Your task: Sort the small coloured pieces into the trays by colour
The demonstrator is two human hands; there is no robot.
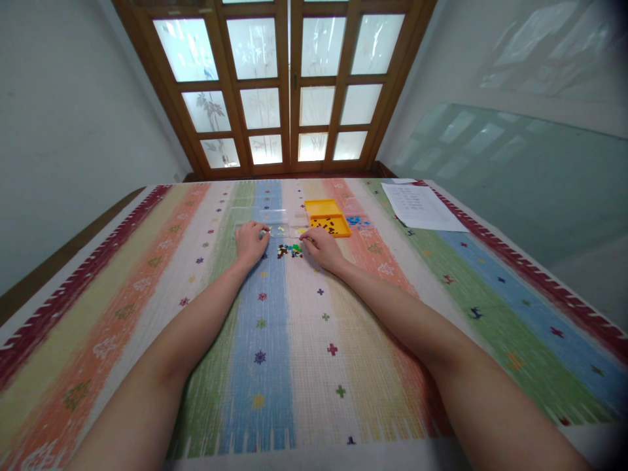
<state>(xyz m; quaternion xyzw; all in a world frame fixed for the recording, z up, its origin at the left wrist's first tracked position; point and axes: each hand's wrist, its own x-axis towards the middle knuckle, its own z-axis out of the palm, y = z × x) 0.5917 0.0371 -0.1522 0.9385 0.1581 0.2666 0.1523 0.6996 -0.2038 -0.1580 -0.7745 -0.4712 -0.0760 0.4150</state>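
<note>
My left hand (pixel 252 242) rests with curled, closed fingers at the near edge of a clear plastic box (pixel 240 230); a few whitish pieces (pixel 280 229) lie just right of its fingertips. The fingers of my right hand (pixel 321 248) are pinched together, and whatever they hold is too small to make out. Between the hands, on the cloth, is a small mixed pile of tiny brown, green, blue and whitish pieces (pixel 290 250). Beyond my right hand stands an open yellow box (pixel 346 227) with dark brown pieces inside. Yellowish pieces (pixel 300 230) show near the right fingertips.
Right of the yellow box, blue pieces (pixel 357 221) sit in another clear box. Printed paper sheets (pixel 422 206) lie at the far right of the table. A striped, patterned tablecloth (pixel 275 379) covers the table. Glazed wooden doors (pixel 289 85) stand behind it, with walls on both sides.
</note>
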